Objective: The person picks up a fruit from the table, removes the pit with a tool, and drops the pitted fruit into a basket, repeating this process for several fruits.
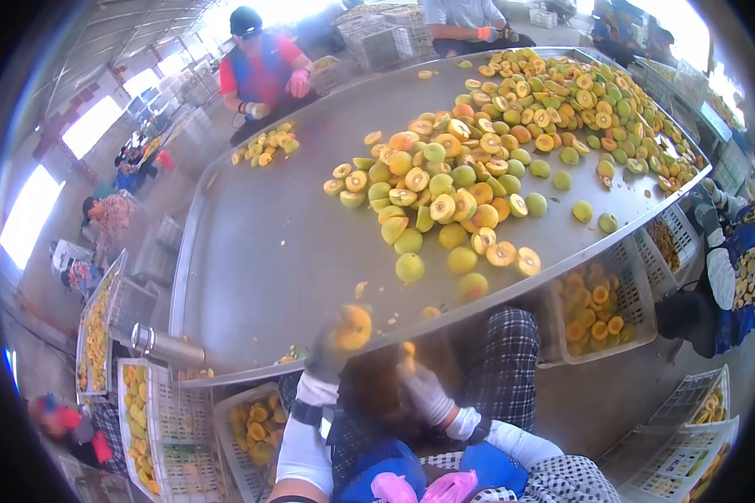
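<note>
Near the front edge of the metal table, my left hand (327, 356), in a dark grey glove, is closed on an orange-yellow fruit (352, 327). My right hand (428, 394), in a whitish glove, is lower and to the right, over my lap. Its fingers are closed round something with a small orange tip (408, 348), too blurred to name. A large heap of halved and whole fruits (445, 180) lies on the metal table (260, 251), beyond my hands and to the right. Small bits lie near the front edge.
A crate of fruit halves (646, 323) stands below the table at right, another crate (226, 411) at lower left. A metal cylinder (168, 344) lies at the table's left corner. Across the table sits a person (264, 71) beside a small fruit pile (267, 144); a co-worker sits at far right.
</note>
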`<state>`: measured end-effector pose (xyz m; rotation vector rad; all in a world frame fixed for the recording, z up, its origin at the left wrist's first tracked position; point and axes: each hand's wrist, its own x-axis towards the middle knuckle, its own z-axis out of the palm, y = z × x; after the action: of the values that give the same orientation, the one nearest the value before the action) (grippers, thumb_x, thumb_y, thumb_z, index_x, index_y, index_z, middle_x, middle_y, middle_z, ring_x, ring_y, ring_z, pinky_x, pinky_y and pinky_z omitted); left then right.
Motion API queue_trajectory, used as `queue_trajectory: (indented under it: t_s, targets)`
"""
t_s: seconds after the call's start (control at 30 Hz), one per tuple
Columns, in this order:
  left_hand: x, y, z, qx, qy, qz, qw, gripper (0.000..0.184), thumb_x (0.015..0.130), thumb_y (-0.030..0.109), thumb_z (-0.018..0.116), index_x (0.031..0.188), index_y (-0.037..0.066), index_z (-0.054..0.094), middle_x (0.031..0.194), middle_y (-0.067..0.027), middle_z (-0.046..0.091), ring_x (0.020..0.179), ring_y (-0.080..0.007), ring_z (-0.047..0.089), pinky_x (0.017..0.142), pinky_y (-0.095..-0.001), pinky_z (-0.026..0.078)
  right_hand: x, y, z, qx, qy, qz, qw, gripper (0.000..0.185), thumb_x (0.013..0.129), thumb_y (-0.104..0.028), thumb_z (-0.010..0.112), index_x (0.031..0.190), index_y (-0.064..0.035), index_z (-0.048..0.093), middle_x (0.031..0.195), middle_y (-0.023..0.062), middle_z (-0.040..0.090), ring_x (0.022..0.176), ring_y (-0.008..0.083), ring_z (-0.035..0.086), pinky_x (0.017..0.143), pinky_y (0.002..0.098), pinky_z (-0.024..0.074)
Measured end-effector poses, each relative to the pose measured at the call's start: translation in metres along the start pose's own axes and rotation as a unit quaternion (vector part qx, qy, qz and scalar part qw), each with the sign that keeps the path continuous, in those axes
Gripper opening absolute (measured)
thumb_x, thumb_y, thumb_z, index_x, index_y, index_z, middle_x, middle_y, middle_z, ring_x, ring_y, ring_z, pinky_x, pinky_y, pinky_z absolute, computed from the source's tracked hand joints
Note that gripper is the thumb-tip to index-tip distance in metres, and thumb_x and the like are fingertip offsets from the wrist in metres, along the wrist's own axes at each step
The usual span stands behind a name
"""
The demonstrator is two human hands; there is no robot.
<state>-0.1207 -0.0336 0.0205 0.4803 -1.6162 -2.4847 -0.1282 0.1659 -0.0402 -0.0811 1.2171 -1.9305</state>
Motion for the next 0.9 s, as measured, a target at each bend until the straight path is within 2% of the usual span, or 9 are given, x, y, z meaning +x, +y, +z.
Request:
queue_trajectory:
  t_s: [0.13,0.2,0.27,0.33,0.47,0.57,0.67,0.7,0.9]
  targets:
    - [-0.051,-0.039,-0.021,-0.058,0.02,0.014,0.998,0.035,0.097,0.022,0.044,0.122,0.0,0.052,0.112,-0.0101,0.06,0.1,-0.0182,0.059,0.08,-0.0318,0.052,0.009,-0.001,0.02,-0.049,-0.013,-0.055,0.997,0.024,0.095,-0.032,0.055,0.091,-0.0084,0.055,0.065,-0.0046,0.05,0.05,0.0048,0.046,0.042,0.0213,0.0351]
    - [-0.062,-0.053,-0.024,0.163,-0.023,0.055,0.985,0.034,0.1,0.019,0.041,0.126,0.0,0.049,0.123,-0.0124,0.055,0.102,-0.0191,0.058,0.092,-0.0297,0.047,0.009,0.002,0.047,-0.107,-0.013,-0.218,0.97,0.023,0.093,-0.031,0.057,0.096,-0.0078,0.057,0.065,-0.0023,0.051,0.048,0.006,0.046,0.041,0.0215,0.0352]
    - [-0.067,-0.049,0.005,0.003,0.035,0.097,0.995,0.051,0.099,0.042,0.044,0.121,-0.003,0.054,0.114,-0.0129,0.06,0.104,-0.0224,0.059,0.094,-0.0334,0.047,0.009,0.006,0.043,0.014,-0.003,-0.015,1.0,0.025,0.091,-0.032,0.061,0.098,-0.008,0.058,0.062,-0.0002,0.051,0.046,0.0075,0.046,0.04,0.0223,0.034]
    - [-0.081,-0.033,0.027,-0.188,0.054,0.08,0.977,0.056,0.099,0.048,0.04,0.123,-0.001,0.053,0.116,-0.0133,0.06,0.104,-0.0233,0.059,0.094,-0.0339,0.047,0.007,0.008,0.052,0.251,-0.042,0.115,0.96,0.027,0.09,-0.035,0.063,0.098,-0.0101,0.056,0.059,-0.0005,0.048,0.042,0.0082,0.042,0.036,0.0231,0.0309]
    - [-0.092,-0.035,0.019,-0.177,0.085,0.094,0.976,0.07,0.096,0.061,0.03,0.12,0.0,0.055,0.112,-0.0171,0.062,0.101,-0.025,0.061,0.089,-0.0357,0.051,-0.017,-0.004,0.081,0.083,0.013,0.088,0.993,0.024,0.094,-0.037,0.056,0.095,-0.0132,0.053,0.058,-0.0024,0.045,0.038,0.0074,0.035,0.034,0.0242,0.0284]
    - [-0.089,-0.028,-0.007,-0.329,0.133,0.063,0.933,0.078,0.093,0.067,0.03,0.12,-0.001,0.055,0.103,-0.0191,0.065,0.09,-0.0257,0.064,0.081,-0.0348,0.054,-0.007,0.049,0.059,-0.098,-0.042,-0.209,0.972,0.026,0.098,-0.031,0.053,0.095,-0.0058,0.054,0.057,-0.0005,0.046,0.047,0.0091,0.04,0.044,0.0255,0.0342]
    - [-0.096,-0.026,-0.023,-0.197,0.147,0.083,0.966,0.083,0.09,0.07,0.031,0.119,-0.003,0.056,0.094,-0.0202,0.067,0.079,-0.0264,0.066,0.074,-0.0345,0.056,-0.026,0.024,0.064,-0.309,-0.092,-0.221,0.92,0.029,0.097,-0.032,0.053,0.098,-0.0026,0.056,0.058,0.0057,0.049,0.05,0.0146,0.045,0.048,0.0281,0.0378]
    - [-0.096,-0.027,-0.027,-0.2,0.144,0.076,0.966,0.085,0.09,0.071,0.03,0.117,-0.005,0.058,0.087,-0.0198,0.068,0.075,-0.0268,0.067,0.069,-0.035,0.057,-0.025,0.02,0.061,-0.387,-0.099,-0.182,0.899,0.03,0.096,-0.032,0.053,0.103,-0.0026,0.056,0.063,0.0141,0.056,0.052,0.0249,0.054,0.05,0.0347,0.043]
    - [-0.099,-0.037,-0.025,-0.163,0.129,0.042,0.977,0.088,0.088,0.074,0.031,0.107,-0.006,0.062,0.089,-0.0215,0.068,0.079,-0.0291,0.068,0.072,-0.0363,0.057,-0.02,0.02,0.066,-0.466,-0.093,-0.181,0.861,0.033,0.094,-0.035,0.055,0.105,-0.0039,0.056,0.067,0.0204,0.061,0.061,0.0374,0.062,0.052,0.0434,0.0468]
